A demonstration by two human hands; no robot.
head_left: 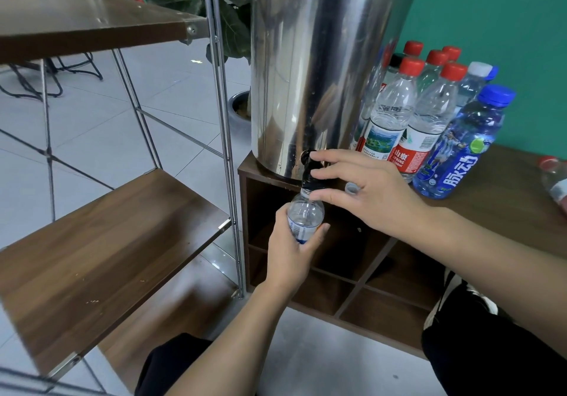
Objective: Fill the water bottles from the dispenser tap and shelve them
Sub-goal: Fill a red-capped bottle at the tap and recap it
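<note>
Right now my left hand (291, 251) grips the small bottle (305, 214), mouth under the black tap (310, 170); my right hand (365, 191) pinches the tap lever, cap (351, 188) tucked between fingers. Risk: the mouth drifts off, water spills into the cabinet (383, 276).

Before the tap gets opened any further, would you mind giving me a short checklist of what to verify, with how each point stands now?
1. Bottle mouth under the spout: ok. The open bottle sits directly below the black tap.
2. Bottle held firmly: ok. The left hand grips its lower body.
3. Cap off and kept: ok. A clear cap sits between the right hand fingers.
4. Tap handle reached: ok. The right thumb and forefinger are on the tap.
5. Water flowing or fill level: cannot tell.
6. Shelf space for the filled bottle: ok. The wooden shelf to the left shows bare board.
</note>
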